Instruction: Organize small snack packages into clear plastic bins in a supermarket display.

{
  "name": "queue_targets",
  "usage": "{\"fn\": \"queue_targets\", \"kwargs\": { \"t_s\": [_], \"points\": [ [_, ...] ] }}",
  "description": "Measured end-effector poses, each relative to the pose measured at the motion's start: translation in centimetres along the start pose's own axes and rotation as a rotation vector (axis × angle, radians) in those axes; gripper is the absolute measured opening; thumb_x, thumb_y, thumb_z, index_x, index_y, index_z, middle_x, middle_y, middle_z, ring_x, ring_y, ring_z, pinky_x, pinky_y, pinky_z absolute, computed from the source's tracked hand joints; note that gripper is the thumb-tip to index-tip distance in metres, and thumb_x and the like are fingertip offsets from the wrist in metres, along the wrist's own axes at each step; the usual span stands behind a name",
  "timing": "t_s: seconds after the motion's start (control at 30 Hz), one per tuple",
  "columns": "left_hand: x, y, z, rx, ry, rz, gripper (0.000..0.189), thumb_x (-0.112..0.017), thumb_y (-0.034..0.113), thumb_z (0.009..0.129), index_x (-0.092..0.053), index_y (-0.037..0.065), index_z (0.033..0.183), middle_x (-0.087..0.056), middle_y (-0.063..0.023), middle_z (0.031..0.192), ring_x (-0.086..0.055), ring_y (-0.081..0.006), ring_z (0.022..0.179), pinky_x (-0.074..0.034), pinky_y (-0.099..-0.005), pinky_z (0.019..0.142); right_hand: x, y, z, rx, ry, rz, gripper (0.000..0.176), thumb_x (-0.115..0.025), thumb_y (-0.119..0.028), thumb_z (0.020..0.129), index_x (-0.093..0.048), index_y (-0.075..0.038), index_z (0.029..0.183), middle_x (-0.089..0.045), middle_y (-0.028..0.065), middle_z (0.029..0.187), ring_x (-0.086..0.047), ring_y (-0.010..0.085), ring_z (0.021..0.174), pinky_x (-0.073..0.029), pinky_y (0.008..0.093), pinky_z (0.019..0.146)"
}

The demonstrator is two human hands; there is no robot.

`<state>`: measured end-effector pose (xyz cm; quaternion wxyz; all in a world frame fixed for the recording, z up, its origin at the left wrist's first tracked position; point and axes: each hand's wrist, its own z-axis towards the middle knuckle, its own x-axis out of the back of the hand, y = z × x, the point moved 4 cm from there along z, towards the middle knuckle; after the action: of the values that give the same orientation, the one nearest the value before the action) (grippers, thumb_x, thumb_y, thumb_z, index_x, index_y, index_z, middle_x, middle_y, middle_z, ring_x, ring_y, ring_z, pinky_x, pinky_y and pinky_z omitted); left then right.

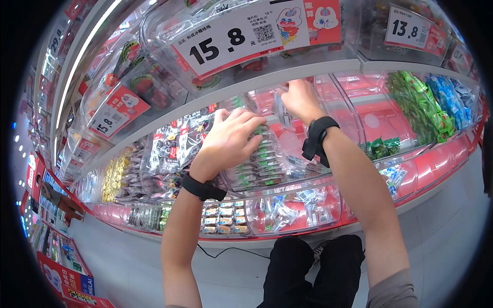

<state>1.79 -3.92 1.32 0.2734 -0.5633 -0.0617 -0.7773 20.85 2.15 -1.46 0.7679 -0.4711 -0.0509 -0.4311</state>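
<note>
My left hand (231,136), fingers spread, lies over a bin of small green-and-clear snack packets (263,156) lined up in rows. Left of it are dark packets with red labels (181,141). Under the upper shelf's edge, my right hand (302,100) has its fingers curled together at the back of a see-through bin with a red bottom (292,146). A narrow greyish packet edge shows beside those fingertips, but what they grip is partly hidden. Both wrists wear black straps.
A grey shelf edge (267,80) runs just above my hands, with a price card (231,41) over it. Green packets (416,110) and blue packets (452,102) fill bins at right. Lower trays hold small wrapped snacks (224,218) and loose clear-wrapped packets (313,203).
</note>
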Motion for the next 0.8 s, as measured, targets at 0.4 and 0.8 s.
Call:
{"fn": "queue_targets", "kwargs": {
  "t_s": [0.4, 0.8],
  "points": [
    [0.1, 0.1, 0.0, -0.016, 0.024, -0.014, 0.032, -0.06, 0.02, 0.083, -0.058, 0.009, 0.113, -0.059, -0.0064, 0.109, -0.051, -0.0208, 0.108, -0.029, -0.0406, 0.092, 2.5, -1.7, -0.7, 0.066, 0.337, 0.072, 0.018, -0.066, -0.011, 0.074, -0.065, -0.005, 0.092, -0.067, 0.0141, 0.086, -0.062, 0.0359, 0.088, -0.048, 0.0443, 0.075],
    [0.0, 0.1, 0.0, -0.019, 0.038, 0.004, 0.032, -0.06, 0.019, 0.083, -0.058, 0.009, 0.113, -0.059, -0.0058, 0.11, -0.051, -0.0203, 0.108, -0.029, -0.0404, 0.092, 2.8, -1.8, -1.0, 0.052, 0.35, 0.023, 0.018, -0.07, -0.023, 0.077, -0.069, -0.007, 0.085, -0.068, 0.0128, 0.082, -0.064, 0.035, 0.079, -0.05, 0.0439, 0.069]
  ]
}}
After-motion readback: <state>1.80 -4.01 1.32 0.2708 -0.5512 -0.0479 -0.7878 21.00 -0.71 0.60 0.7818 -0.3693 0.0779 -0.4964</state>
